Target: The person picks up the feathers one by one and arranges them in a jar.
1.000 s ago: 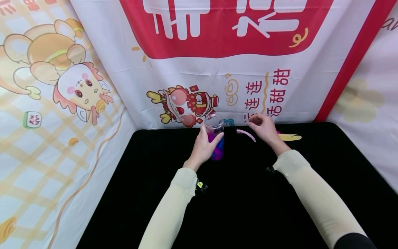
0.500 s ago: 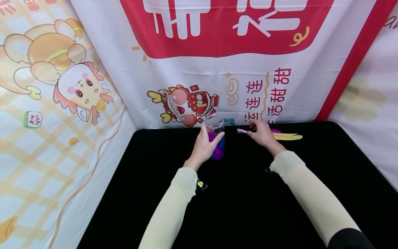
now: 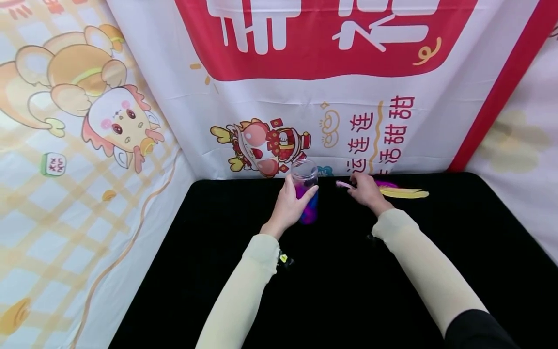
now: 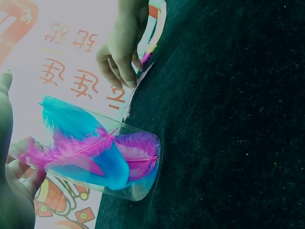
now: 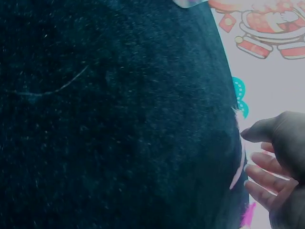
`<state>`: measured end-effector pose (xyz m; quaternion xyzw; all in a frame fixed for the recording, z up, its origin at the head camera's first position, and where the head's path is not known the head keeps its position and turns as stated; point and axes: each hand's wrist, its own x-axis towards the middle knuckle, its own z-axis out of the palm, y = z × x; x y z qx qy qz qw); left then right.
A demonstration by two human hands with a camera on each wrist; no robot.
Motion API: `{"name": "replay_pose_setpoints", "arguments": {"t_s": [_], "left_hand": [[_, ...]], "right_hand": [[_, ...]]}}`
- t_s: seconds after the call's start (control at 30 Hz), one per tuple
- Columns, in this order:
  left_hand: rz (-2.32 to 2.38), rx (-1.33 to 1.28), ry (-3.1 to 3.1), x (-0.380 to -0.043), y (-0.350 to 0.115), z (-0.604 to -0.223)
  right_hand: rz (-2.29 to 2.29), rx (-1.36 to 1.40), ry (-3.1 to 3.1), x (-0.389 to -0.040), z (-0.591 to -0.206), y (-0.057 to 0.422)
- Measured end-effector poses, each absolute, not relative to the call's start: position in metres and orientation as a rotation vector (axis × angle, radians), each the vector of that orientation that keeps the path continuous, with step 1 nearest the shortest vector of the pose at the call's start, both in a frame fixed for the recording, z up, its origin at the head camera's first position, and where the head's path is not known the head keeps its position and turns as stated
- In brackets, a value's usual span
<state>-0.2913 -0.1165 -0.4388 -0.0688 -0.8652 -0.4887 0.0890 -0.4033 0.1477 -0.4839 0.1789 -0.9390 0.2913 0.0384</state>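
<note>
My left hand grips a clear jar near the back edge of the table, fingers and thumb wrapped round its side. Blue and magenta feathers fill the lower part of the jar, whose open mouth faces up. To the right, my right hand is lowered over a pale pink feather lying on the black cloth. In the right wrist view the thumb tip is right beside this feather, with the other fingers loosely bent and apart from the thumb.
A yellow feather and a magenta feather lie on the black tabletop, just beyond my right hand. A printed white and red cloth hangs right behind the table's back edge, and another patterned cloth hangs at the left.
My right hand has come down and slightly toward me, from above the back edge onto the pale pink feather. The left hand keeps its grip on the jar in the same place.
</note>
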Motion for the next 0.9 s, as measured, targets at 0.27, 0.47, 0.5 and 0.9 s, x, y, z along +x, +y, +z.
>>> {"name": "replay_pose_setpoints", "arguments": {"t_s": [0.27,0.47,0.5,0.9], "left_hand": [[-1.464,-0.2,-2.572,-0.292,-0.116,-0.439],[-1.463,-0.19,-2.567,-0.29,-0.116,-0.44],[-1.456,-0.19,-2.568,-0.29,-0.116,-0.441],[-1.447,-0.188,-2.571,-0.291,-0.117,-0.441]], "right_hand": [[0.843,0.515,-2.903,-0.408,-0.491,0.146],[0.878,0.465,-2.88,-0.408,-0.494,0.146],[0.884,0.455,-2.873,-0.407,-0.496,0.146],[0.943,0.421,-2.892,-0.407,-0.493,0.14]]}}
